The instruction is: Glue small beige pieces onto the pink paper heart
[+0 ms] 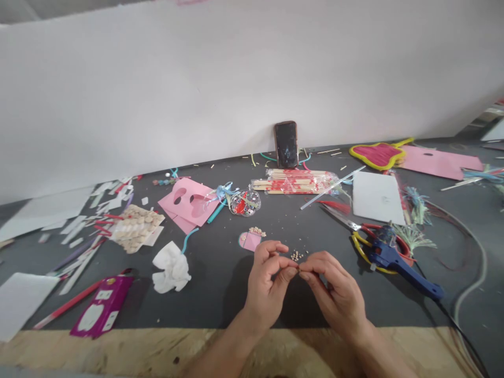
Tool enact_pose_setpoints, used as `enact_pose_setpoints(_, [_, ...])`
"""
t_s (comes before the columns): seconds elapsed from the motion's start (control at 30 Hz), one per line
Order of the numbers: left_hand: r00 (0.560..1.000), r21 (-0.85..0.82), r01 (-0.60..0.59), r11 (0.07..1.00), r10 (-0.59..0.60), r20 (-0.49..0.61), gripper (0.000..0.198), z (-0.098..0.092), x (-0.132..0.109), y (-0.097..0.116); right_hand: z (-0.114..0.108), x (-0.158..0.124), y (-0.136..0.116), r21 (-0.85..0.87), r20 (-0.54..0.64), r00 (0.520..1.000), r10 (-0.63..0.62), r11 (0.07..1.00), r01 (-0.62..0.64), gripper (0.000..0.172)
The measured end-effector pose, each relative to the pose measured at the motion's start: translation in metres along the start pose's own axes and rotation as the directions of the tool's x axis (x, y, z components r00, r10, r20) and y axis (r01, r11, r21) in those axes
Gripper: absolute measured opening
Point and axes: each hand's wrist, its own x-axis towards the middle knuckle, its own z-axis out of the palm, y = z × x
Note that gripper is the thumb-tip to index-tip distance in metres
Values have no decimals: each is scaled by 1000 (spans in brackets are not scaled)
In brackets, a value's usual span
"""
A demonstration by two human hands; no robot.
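My left hand (270, 281) and my right hand (334, 289) meet fingertip to fingertip above the dark tabletop. Both pinch something tiny between thumb and forefinger, too small to make out. Just beyond the fingers lies a small heap of beige bead-like pieces (296, 255). Left of that, near my left hand, is a small pink rounded piece (252, 241) with similar beige bits along its upper edge.
A blue glue gun (405, 268) rests over scissors (342, 218) at right, its cord trailing. Wrapped wooden sticks (295, 184) and a leaning phone (286, 144) stand behind. Left are pink cut-out sheets (192, 202), crumpled tissue (171, 268) and a purple box (103, 307).
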Motion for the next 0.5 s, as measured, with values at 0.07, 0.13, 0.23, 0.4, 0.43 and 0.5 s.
enact_pose_setpoints(0.07, [1000,7,2,1000,-2,3,17,0,0,0,0,-1,1,2,3,1000,-7,1000,7,11])
enact_pose_setpoints(0.13, [1000,12,6,1000,-6,8,16,0,0,0,0,-1,1,3,10,1000,-10,1000,10,11])
enact_pose_setpoints(0.23, [1000,13,-3,1000,3,10,16,0,0,0,0,-2,1,3,18,1000,-10,1000,10,12])
enact_pose_setpoints(0.4, [1000,-3,-7,1000,7,11,16,0,0,-1,-1,-1,1,-2,19,1000,-4,1000,4,11])
enact_pose_setpoints(0.43, [1000,-4,-7,1000,7,13,16,0,0,-1,-1,-1,1,-3,21,1000,-3,1000,4,10])
enact_pose_setpoints(0.5, [1000,-4,-7,1000,7,13,17,0,0,-1,-1,0,0,-5,23,1000,-6,1000,7,11])
